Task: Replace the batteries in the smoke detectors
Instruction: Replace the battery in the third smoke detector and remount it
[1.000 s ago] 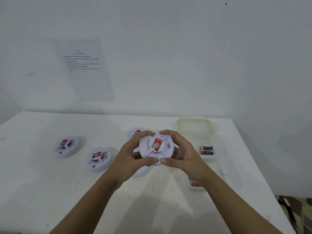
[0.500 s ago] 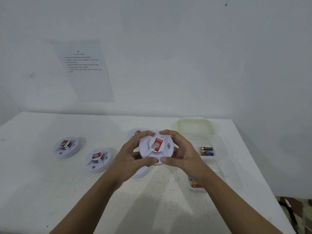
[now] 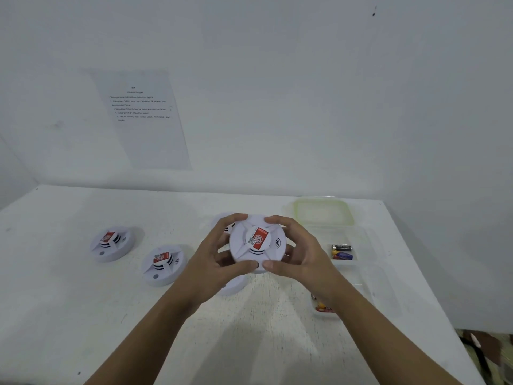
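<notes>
A round white smoke detector (image 3: pixel 256 243) with a red label on its raised centre is held above the table, face toward me. My left hand (image 3: pixel 213 259) grips its left rim and my right hand (image 3: pixel 298 257) grips its right rim, thumbs nearly meeting at the lower edge. Two more detectors lie on the table to the left, one far left (image 3: pixel 112 243) and one nearer (image 3: pixel 163 263). Another detector (image 3: pixel 222 222) peeks out behind my left fingers. A white round part (image 3: pixel 234 284) lies under my left hand. Batteries (image 3: pixel 342 251) lie in a clear container (image 3: pixel 361 245) to the right.
A green-rimmed lid (image 3: pixel 323 212) lies at the back right of the white table (image 3: pixel 69 315). A second clear container (image 3: pixel 324 311) holding small red and yellow items is partly hidden by my right forearm. A printed sheet (image 3: pixel 141 118) hangs on the wall. The table's right edge drops off.
</notes>
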Motion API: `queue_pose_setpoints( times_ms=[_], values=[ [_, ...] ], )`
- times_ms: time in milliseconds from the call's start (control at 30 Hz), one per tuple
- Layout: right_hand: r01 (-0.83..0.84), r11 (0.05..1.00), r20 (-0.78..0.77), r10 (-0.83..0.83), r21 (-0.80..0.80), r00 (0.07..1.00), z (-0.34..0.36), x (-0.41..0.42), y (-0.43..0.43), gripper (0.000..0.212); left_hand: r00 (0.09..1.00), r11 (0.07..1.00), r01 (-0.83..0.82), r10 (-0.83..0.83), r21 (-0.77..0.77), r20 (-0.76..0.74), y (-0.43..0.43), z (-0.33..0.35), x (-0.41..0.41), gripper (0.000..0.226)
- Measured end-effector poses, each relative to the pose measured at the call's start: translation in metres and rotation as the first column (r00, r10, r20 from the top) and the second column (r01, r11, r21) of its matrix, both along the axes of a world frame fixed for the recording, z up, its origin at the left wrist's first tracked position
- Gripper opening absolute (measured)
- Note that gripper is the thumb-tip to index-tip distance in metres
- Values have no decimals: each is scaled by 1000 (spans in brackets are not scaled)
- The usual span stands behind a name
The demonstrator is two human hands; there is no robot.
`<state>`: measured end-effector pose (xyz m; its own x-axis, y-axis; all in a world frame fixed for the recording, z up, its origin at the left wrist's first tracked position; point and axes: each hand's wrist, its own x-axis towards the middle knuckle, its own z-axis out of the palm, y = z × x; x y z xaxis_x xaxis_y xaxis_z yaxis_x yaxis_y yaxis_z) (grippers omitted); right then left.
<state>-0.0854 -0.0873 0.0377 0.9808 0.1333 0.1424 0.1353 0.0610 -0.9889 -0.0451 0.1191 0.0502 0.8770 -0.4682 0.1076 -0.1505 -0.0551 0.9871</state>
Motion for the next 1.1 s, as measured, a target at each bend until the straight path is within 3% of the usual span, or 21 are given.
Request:
queue_pose_setpoints(
  times_ms=[500,1100],
  values=[
    [29,999,-78,-31,-27,996,-8,-2,6,59,998,1000,5,-3,31,-55,6,-10,-5,69],
    [64,997,-47,-66,-49,997,-11,29,67,58,999,999,-11,13,44,-43,61,-4,23,60]
  ],
)
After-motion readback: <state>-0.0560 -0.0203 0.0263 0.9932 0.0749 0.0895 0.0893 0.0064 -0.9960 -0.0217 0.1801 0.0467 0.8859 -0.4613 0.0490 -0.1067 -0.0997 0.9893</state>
